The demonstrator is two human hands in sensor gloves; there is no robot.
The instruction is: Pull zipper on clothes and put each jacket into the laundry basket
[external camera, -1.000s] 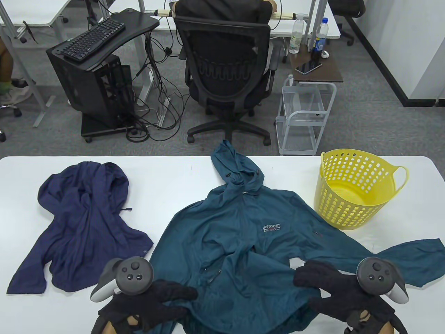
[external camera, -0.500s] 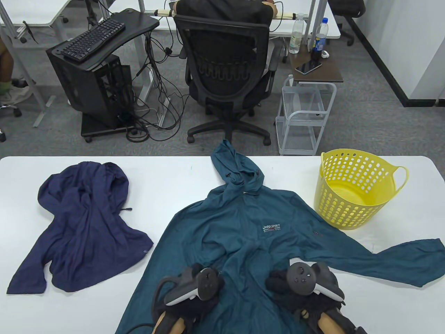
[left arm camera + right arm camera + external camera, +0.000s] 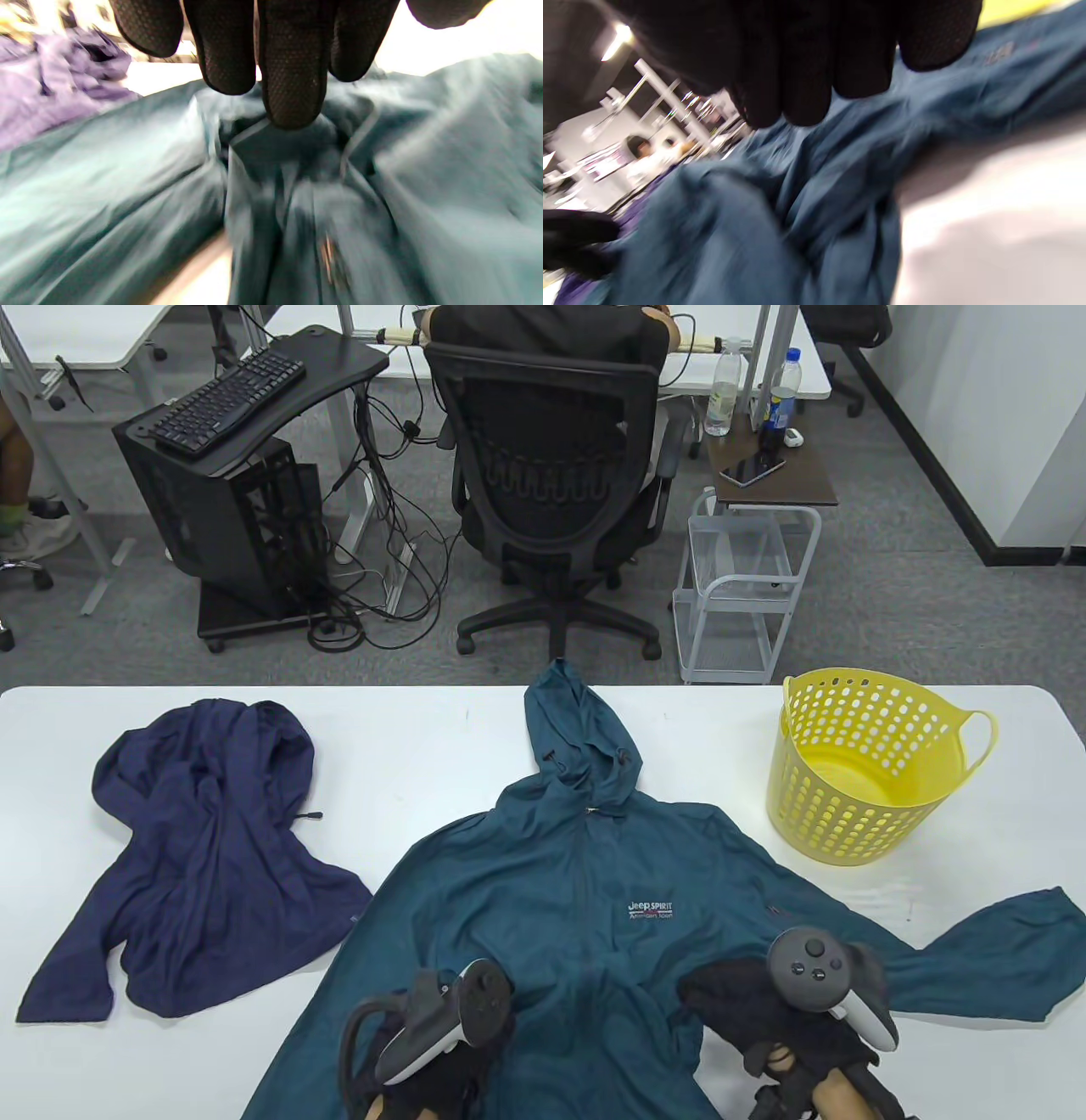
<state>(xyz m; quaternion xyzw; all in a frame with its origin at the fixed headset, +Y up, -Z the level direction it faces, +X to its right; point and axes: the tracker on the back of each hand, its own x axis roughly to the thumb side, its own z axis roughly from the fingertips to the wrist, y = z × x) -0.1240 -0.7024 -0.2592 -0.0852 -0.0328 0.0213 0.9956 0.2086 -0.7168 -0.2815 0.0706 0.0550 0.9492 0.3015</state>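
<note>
Teal jacket (image 3: 585,891) lying flat mid-counter (image 3: 441,729), both hands bunching hem fabric: left hand (image 3: 450,1069) and right hand (image 3: 747,1001) gripping it, probably lining up zipper bottom. Yellow basket (image 3: 857,814) waiting empty, far right.

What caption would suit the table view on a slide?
Two gloved hands work the hem of a teal jacket; a navy jacket and an empty yellow laundry basket flank it.

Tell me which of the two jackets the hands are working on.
The teal jacket in the table's middle, with a chest logo; both hands rest on its lower front. The navy jacket lies untouched at left.
</note>
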